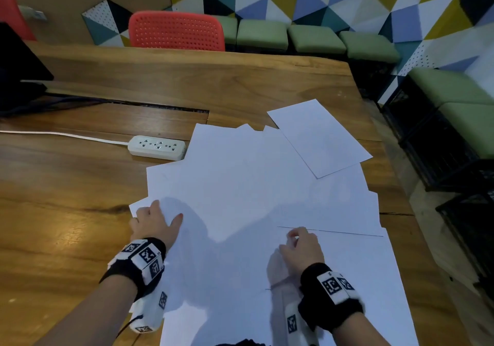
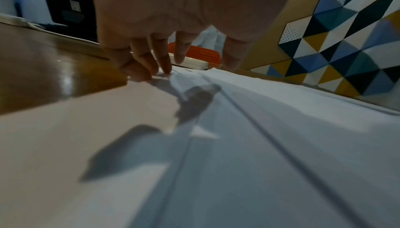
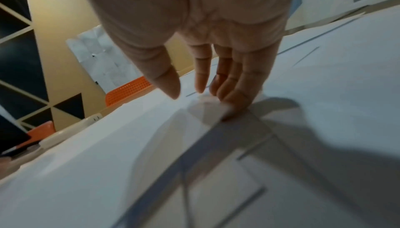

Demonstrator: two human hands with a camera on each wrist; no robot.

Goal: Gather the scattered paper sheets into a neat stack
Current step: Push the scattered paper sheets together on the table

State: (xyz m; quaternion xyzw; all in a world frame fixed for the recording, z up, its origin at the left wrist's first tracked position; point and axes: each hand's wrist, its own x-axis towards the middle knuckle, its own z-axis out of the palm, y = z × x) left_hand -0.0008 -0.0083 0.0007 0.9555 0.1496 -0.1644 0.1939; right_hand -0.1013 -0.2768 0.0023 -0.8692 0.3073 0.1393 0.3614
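I am resting my left hand (image 1: 155, 225) with fingers (image 2: 138, 64) spread and straight on the left edge of the overlapping white paper sheets (image 1: 254, 185), which are lying fanned across the brown wooden table (image 1: 66, 212). My right hand (image 1: 302, 246), well apart, is pressing loosely extended fingertips (image 3: 233, 105) onto a sheet nearer me.

No words, brands or numbers can be read anywhere; the paper sheets (image 1: 240, 185) across the middle of the head view are blank white; the wrist bands (image 1: 145, 257) at the lower edge carry only black-and-white square marker patterns, not letters.
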